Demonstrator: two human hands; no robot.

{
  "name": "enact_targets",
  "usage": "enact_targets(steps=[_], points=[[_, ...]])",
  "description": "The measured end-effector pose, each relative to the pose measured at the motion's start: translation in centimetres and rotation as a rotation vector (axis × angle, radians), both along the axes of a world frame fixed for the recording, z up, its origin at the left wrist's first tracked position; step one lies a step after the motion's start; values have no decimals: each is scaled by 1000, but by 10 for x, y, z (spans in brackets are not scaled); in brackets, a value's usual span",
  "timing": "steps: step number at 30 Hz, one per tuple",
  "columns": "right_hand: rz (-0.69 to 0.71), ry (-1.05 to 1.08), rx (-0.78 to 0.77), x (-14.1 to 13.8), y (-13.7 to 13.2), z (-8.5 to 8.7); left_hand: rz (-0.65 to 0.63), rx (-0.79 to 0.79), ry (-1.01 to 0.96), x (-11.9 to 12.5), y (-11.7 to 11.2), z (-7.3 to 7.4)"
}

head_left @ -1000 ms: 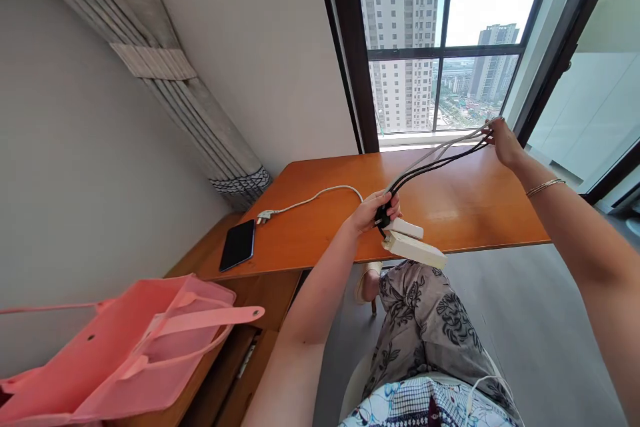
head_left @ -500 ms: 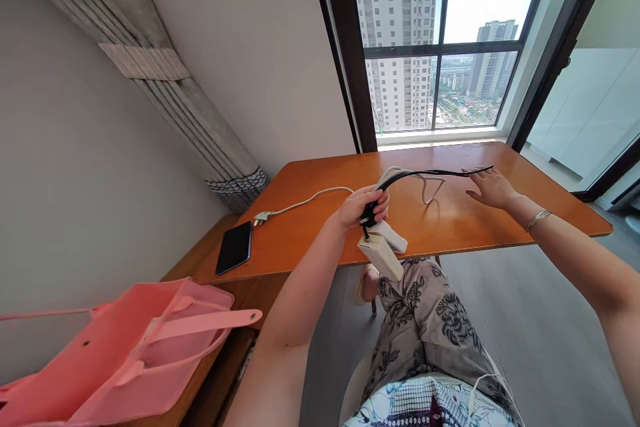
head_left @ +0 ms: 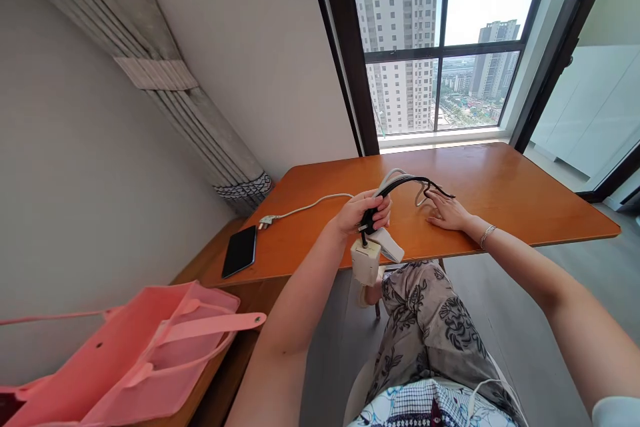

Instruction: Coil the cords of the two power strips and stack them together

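My left hand (head_left: 356,212) is closed around a black cable (head_left: 407,180) and part of a white cord, above the table's near edge. Below its fingers hang a white charger block (head_left: 366,263) and a flat white piece (head_left: 390,245), perhaps the end of a power strip. The black cable arcs to the right, and its loose end lies by my right hand (head_left: 449,213). That hand rests palm-down on the tabletop, fingers stretched out at the cable and the looped white cord (head_left: 420,197). On the left the white cord (head_left: 313,203) runs to a plug (head_left: 267,220).
The orange-brown wooden table (head_left: 525,200) reaches to the window. A black phone or tablet (head_left: 239,251) lies at its left end. An open pink bag (head_left: 165,353) stands on wooden furniture at the lower left. My legs (head_left: 425,320) are under the near edge.
My right hand has moved left along the table, toward my left hand. The black cable now curves more, its end lower. The charger block has swung left and hangs more upright.
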State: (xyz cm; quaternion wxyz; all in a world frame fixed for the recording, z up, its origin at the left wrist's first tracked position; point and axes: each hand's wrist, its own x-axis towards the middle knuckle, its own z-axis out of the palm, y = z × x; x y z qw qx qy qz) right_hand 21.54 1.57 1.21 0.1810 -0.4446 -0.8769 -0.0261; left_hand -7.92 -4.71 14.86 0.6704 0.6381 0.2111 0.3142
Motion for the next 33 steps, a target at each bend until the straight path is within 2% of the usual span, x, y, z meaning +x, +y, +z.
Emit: enact_targets(steps=[3, 6, 8, 10, 12, 15, 17, 20, 22, 24, 26, 28, 31, 33], points=[[0, 27, 12, -26, 9, -2, -23, 16, -9, -2, -6, 4], [-24, -23, 20, -32, 12, 6, 15, 37, -60, -11, -9, 6], [4, -45, 42, -19, 11, 15, 141, 37, -128, -22, -9, 10], [80, -16, 75, 5, 5, 24, 321, 3, -205, -33, -7, 14], [101, 140, 132, 30, -4, 31, 460, -64, -267, -40, -6, 17], [-25, 521, 245, 50, -24, 37, 508, -148, -334, -40, -2, 17], [-100, 676, 226, 49, -39, 40, 503, -139, -359, -34, 2, 13], [-105, 636, 96, 30, -63, 50, 502, -30, -353, -21, 7, 5], [-93, 484, 53, 11, -82, 65, 491, 56, -318, -12, 10, 1], [-72, 279, 12, -10, -103, 88, 473, 128, -280, -5, 13, 0], [-30, 111, -56, -30, -122, 117, 429, 190, -258, 1, 16, 2], [76, 9, -131, -48, -137, 150, 349, 238, -226, 7, 18, 5], [290, 53, -269, -68, -146, 192, 224, 260, -150, 18, 17, 7], [434, 217, -410, -77, -143, 211, 200, 252, -103, 26, 15, 5]])
